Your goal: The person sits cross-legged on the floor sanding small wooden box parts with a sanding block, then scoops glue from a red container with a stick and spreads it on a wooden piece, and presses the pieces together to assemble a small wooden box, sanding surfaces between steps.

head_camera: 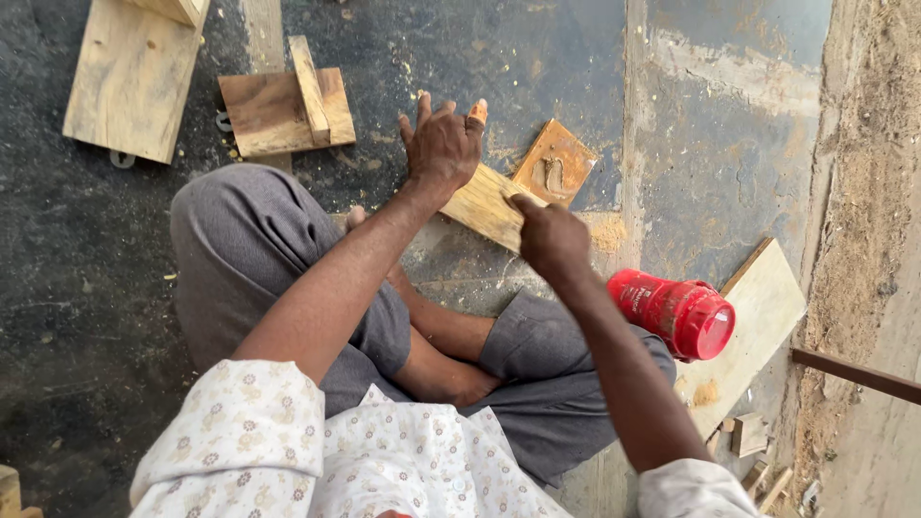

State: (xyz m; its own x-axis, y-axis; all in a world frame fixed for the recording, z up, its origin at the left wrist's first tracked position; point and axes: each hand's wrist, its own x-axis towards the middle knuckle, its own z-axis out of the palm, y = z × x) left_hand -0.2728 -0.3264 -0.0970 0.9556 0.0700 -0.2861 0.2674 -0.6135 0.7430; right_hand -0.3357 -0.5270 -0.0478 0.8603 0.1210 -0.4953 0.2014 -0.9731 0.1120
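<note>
Top of the frame and the whole backdrop: a dark, gritty floor point(86, 249), dusted with pale sawdust, with a sandy strip running down the right edge. The person sits cross-legged at centre, grey trousers and a flowered white shirt filling the bottom of the frame.

Upper left, a large pale board point(129, 82) lies flat, and just right of it a darker board with a narrow strip across it point(286, 107). Lower right, a long light plank point(758, 326) runs diagonally, and a red plastic jar point(676, 315) lies on its side against that plank's near edge.

Now the action, centre frame: a small pale wood block point(484, 203) sits on the floor just ahead of the folded legs. The left hand point(441, 144) presses down on its upper end, fingers spread and flat, pinning it rather than wrapping it. The right hand point(549, 238) is clenched over the block's lower right edge, thumb forward; it seems to pinch something small there, but what it is I cannot tell. Just beyond the block, upper right of it, lies a small orange-brown square of wood point(556, 161) with a dark mark on it.

Progress, as a judgement: sawdust piled right of the block suggests work on it is well under way, yet both hands are on it, so it looks unfinished. Small offcuts point(748, 434) sit lower right.
</note>
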